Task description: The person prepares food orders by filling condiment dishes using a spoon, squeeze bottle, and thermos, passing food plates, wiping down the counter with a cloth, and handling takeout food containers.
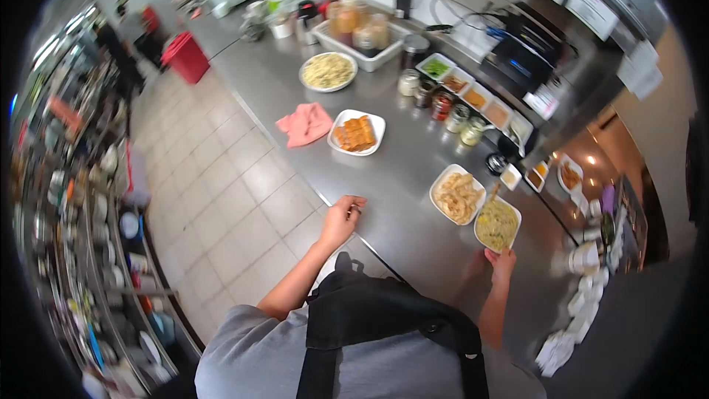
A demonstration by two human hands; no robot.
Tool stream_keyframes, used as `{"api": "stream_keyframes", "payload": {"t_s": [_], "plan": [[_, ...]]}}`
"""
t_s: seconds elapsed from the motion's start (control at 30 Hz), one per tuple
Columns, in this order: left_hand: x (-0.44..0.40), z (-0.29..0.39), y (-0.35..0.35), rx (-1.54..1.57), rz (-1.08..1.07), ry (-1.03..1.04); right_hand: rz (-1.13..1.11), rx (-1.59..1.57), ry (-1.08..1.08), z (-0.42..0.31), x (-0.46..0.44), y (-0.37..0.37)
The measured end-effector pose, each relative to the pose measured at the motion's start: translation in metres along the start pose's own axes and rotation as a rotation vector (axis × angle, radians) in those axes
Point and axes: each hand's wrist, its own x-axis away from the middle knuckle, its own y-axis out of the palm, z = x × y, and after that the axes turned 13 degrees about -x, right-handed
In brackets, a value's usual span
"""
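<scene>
My right hand (502,262) grips the near edge of a white dish (519,226) filled with yellowish, creamy food (496,223). A utensil handle (494,191) sticks up at that dish's far side. Right beside it, to the left, is another white dish (433,196) with pale, sauced pieces (458,197). My left hand (343,220) is over the counter's front edge with fingers curled; something small and dark shows at them, too small to name. Farther off stands a white square dish (378,124) holding orange-brown portions (354,134), beside a crumpled pink cloth (305,124).
A round plate of pale food (328,72) stands farther back on the steel counter (402,236). Along the wall are small jars (442,106), trays of toppings (475,96), a bin of bottles (362,33) and a black machine (523,58). Loaded shelves (111,251) line the left.
</scene>
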Motion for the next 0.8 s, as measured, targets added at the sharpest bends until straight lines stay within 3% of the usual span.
{"api": "stream_keyframes", "payload": {"t_s": [0.13,0.23,0.37,0.47,0.67,0.8], "plan": [[0.045,0.023,0.03,0.031,-0.017,-0.079,-0.12,0.076,0.037,0.001,-0.008,-0.007],[0.081,0.053,0.05,0.058,-0.044,-0.135,-0.103,0.201,-0.045,0.013,-0.015,-0.009],[0.111,0.063,0.065,-0.016,-0.13,-0.157,-0.022,0.124,-0.07,0.013,-0.003,0.004],[0.119,0.07,0.063,-0.129,-0.072,-0.114,-0.012,0.094,-0.083,0.021,-0.012,0.0],[0.109,0.064,0.07,-0.057,-0.04,-0.064,0.022,0.036,-0.085,0.023,-0.011,-0.01],[0.088,0.059,0.097,-0.013,-0.127,-0.047,0.035,0.001,-0.138,0.013,0.014,-0.034]]}}
